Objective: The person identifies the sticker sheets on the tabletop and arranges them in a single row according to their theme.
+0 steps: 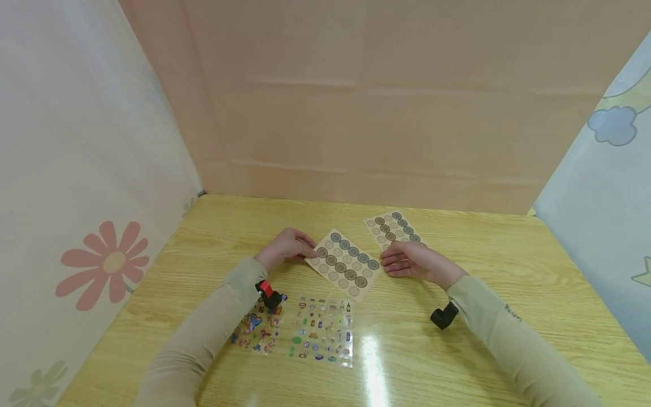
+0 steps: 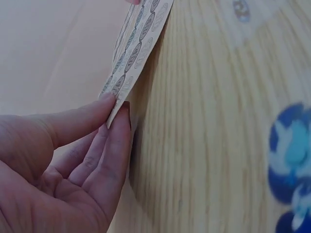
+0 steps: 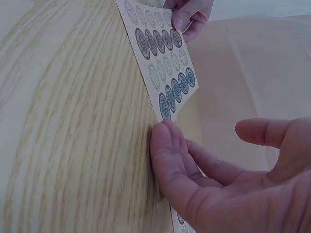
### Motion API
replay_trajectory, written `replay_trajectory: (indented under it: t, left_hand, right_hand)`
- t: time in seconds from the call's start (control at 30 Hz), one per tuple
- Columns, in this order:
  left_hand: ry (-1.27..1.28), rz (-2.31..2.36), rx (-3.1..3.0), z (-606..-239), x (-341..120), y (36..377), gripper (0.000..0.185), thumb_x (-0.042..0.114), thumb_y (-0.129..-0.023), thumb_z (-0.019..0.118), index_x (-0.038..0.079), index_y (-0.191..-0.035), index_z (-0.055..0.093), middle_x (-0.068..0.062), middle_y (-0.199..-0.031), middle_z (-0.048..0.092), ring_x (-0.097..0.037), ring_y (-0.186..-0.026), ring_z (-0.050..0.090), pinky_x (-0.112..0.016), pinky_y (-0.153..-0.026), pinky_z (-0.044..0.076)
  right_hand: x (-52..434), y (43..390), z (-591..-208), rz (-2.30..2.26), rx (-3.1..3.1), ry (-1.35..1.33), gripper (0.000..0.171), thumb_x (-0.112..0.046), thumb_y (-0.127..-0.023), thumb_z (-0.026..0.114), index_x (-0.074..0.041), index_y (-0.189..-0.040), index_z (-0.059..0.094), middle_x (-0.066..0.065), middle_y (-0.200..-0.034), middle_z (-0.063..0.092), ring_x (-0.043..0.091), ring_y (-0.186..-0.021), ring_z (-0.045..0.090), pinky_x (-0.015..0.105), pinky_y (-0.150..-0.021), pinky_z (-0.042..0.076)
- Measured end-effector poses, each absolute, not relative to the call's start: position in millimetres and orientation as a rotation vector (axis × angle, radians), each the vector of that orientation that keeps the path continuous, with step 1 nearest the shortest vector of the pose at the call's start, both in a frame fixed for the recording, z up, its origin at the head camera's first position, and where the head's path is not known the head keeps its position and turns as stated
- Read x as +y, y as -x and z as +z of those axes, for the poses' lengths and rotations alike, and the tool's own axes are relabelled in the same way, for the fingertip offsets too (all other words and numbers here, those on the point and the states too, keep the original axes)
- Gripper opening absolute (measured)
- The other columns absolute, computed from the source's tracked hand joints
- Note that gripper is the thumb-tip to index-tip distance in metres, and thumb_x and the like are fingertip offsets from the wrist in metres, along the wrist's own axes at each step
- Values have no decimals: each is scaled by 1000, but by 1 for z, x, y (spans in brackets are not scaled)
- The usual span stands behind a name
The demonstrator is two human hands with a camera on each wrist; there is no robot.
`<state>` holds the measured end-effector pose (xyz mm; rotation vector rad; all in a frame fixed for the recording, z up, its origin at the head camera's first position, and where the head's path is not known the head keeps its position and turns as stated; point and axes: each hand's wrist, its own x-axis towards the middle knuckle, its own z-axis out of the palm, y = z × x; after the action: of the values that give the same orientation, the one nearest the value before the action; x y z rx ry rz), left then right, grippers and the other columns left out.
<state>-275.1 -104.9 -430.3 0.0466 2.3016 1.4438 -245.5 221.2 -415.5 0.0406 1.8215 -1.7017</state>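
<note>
The sticker sheet [image 1: 346, 264], a tan card printed with rows of round seals, lies aslant on the wooden table [image 1: 508, 271] between the two hands, one corner lifted off the wood. It looks light and thin, stiff enough to hold its shape yet ready to bend or crease, so it is probably best taken by an edge or corner, clear of the printed rounds. The left hand [image 1: 286, 247] does just that: in its wrist view the thumb and fingertips [image 2: 116, 121] pinch the near corner, the other fingers loosely curled beneath, the forearm resting low along the table. The right hand [image 1: 409, 260] lies relaxed and holding nothing, palm turned inward, its straight fingertips [image 3: 165, 141] at the sheet's opposite corner; whether they actually press the card or only touch the table beside it is hard to tell. A second sheet of seals [image 1: 394, 228] lies partly under that hand, and two clear sheets of small colourful stickers [image 1: 321, 338] sit nearer the person.
</note>
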Motion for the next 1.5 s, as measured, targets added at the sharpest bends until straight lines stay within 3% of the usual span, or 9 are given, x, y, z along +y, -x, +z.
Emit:
replay_trajectory:
  t: [0.27, 0.53, 0.63, 0.77, 0.83, 0.97, 1.27, 1.5]
  left_hand:
    - [-25, 1557, 2169, -432, -98, 278, 28, 7, -83, 75, 1, -109, 68, -11, -97, 67, -18, -76, 66, -28, -68, 58]
    - [13, 1620, 2121, -429, -96, 278, 26, 5, -83, 74, 0, -107, 67, -11, -94, 67, -18, -75, 66, -27, -66, 58]
    - [5, 1645, 2102, -429, -96, 278, 26, 4, -83, 74, 0, -108, 67, -12, -95, 67, -19, -76, 66, -29, -68, 58]
    - [-37, 1678, 2075, -426, -95, 277, 27, 5, -84, 74, 0, -110, 66, -12, -95, 66, -20, -77, 67, -32, -71, 59]
    - [-75, 1689, 2056, -424, -94, 276, 28, 5, -84, 73, 0, -111, 65, -12, -95, 66, -20, -77, 66, -34, -73, 58]
    - [-176, 1677, 2038, -420, -92, 273, 29, 5, -86, 71, -2, -113, 63, -12, -96, 66, -20, -78, 66, -38, -76, 58]
    - [-310, 1680, 1962, -409, -79, 261, 28, 5, -86, 71, -3, -112, 63, -13, -96, 68, -21, -80, 66, -46, -83, 55]
    - [-234, 1756, 1794, -400, -71, 235, 36, 5, -86, 70, -7, -117, 55, -19, -97, 67, -33, -89, 67, -50, -91, 50]
  right_hand:
    - [215, 248, -417, -1630, 1936, -114, 36, -18, -94, 51, 10, -116, 59, 9, -89, 61, 20, -77, 60, 33, -74, 56]
    - [215, 251, -417, -1598, 1993, -22, 18, -17, -94, 56, -2, -87, 64, 1, -72, 53, 13, -63, 45, 21, -55, 38]
    - [216, 252, -417, -1619, 1982, 44, 19, -16, -96, 55, -2, -91, 66, 1, -77, 62, 12, -67, 54, 23, -60, 46]
    - [218, 252, -415, -1625, 1956, 158, 29, -16, -99, 50, 8, -111, 60, 6, -93, 68, 16, -85, 64, 31, -80, 53]
    - [219, 252, -414, -1620, 1939, 192, 34, -17, -100, 49, 11, -119, 54, 7, -98, 68, 17, -89, 65, 33, -83, 54]
    - [218, 251, -410, -1629, 1903, 186, 40, -16, -100, 51, 10, -129, 46, 6, -102, 66, 17, -88, 64, 32, -80, 55]
    - [217, 234, -401, -1712, 1865, 191, 36, -10, -98, 52, 9, -127, 44, 12, -99, 67, 23, -84, 69, 38, -75, 58]
    - [227, 212, -393, -1787, 1884, 147, 33, -12, -98, 54, 8, -123, 46, 15, -121, 56, 22, -88, 68, 37, -76, 58]
